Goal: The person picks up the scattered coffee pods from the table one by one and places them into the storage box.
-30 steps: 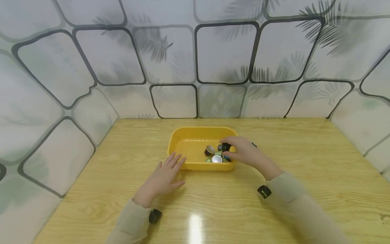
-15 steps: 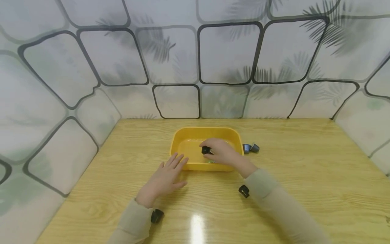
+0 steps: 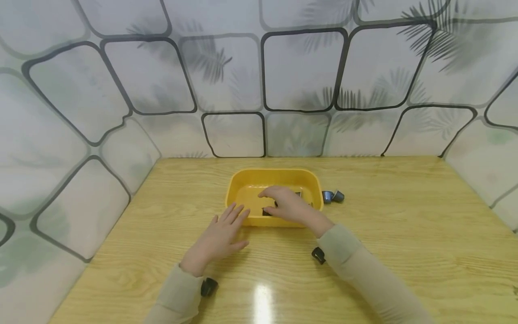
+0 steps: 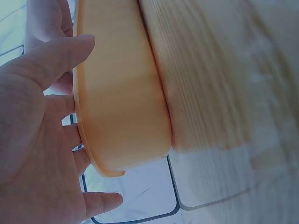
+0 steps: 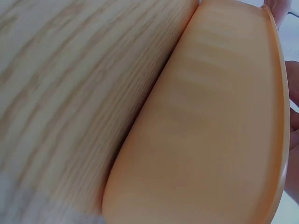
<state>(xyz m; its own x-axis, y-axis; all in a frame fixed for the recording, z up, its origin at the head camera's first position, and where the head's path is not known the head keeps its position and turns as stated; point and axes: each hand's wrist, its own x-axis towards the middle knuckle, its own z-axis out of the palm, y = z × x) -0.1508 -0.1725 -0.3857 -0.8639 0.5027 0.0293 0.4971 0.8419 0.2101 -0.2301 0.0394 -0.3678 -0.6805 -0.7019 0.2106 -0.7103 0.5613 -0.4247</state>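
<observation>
In the head view a yellow plastic tray [image 3: 259, 222] stands on the wooden table. My left hand [image 3: 214, 245] lies with straight, spread fingers over the tray's front left rim. Above the tray floor is my right hand [image 3: 289, 206], thumb and index finger apart. A black coffee capsule [image 3: 266, 211] sits on the floor by its thumb tip. Most of the other capsules are hidden behind that hand. The left wrist view has the tray wall [image 4: 121, 93] beside the left thumb; in the right wrist view the same wall [image 5: 205, 112] covers most of the hand.
Two capsules, a blue one [image 3: 327, 196] and a dark one [image 3: 338, 196], lie on the table against the tray's right end. A patterned wall [image 3: 295, 72] rises behind the table [image 3: 404, 225] and along its sides.
My right hand has moved left inside the tray from its right end. The black capsule it held now lies on the tray floor, and its fingers have spread. My left hand stays put.
</observation>
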